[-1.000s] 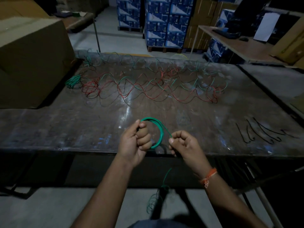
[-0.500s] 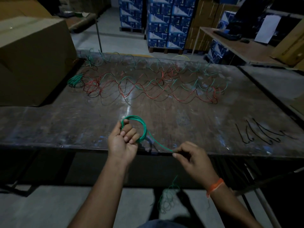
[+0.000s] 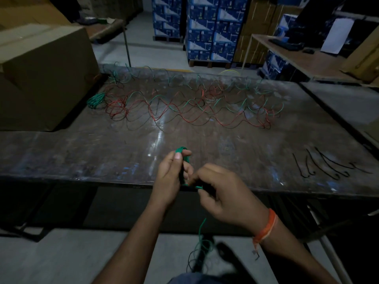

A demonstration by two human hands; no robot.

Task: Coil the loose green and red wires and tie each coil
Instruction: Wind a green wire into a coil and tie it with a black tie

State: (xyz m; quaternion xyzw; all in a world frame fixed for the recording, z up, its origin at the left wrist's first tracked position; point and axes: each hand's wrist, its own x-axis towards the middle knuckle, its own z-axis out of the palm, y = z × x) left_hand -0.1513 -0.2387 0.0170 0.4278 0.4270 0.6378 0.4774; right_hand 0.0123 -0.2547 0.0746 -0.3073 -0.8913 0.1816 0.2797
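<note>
While the green coil (image 3: 182,158) is being held upright just above the near edge of the metal workbench (image 3: 82,152), the person is feeding it another turn of wire. The left hand (image 3: 171,177) is gripping the coil, thumb and curled fingers pinching the stacked loops together so that only the top arc and a short lower section are showing. The right hand (image 3: 221,193) is closed around the free run of the same green wire, fingers curled and pinching it close against the left hand. Below the hands, the loose green tail (image 3: 200,240) is hanging over the table edge and gathering in slack loops toward the floor. Farther back on the bench, the tangled red and green wires (image 3: 194,107) are lying spread out and uncoiled, with one finished green bundle (image 3: 96,101) sitting beside the cardboard box (image 3: 45,74). Black ties (image 3: 326,167) are lying well apart on the right. By appearance, the coiling of this wire is partway done; the next move is calling for drawing up more tail, laying it over the loops, then fetching a tie.
</note>
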